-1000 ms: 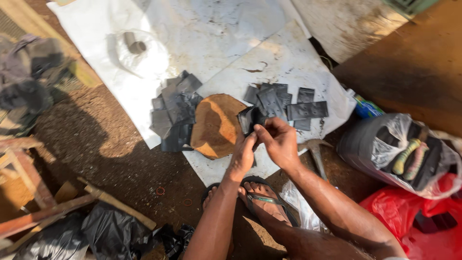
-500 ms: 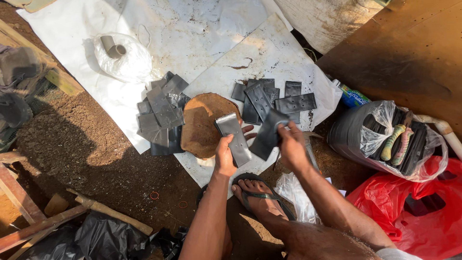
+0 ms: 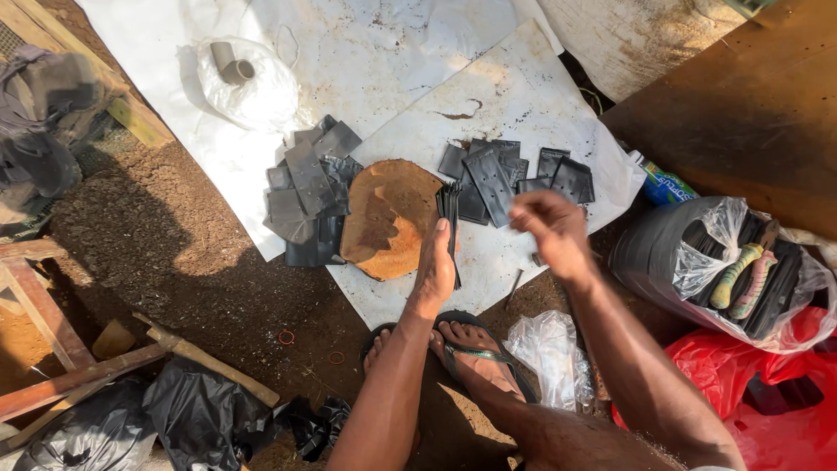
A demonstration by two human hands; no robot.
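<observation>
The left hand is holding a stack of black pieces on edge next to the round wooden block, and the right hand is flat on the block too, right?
Not quite. In the head view the left hand does hold the stack of black pieces on edge beside the round wooden block. But the right hand is not on the block: it is raised over the white sheet, off to the block's right.

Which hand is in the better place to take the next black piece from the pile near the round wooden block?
Probably the right hand: it hovers free, over the black pieces. The left hand is busy, pressing a stack against the wooden block.
</observation>
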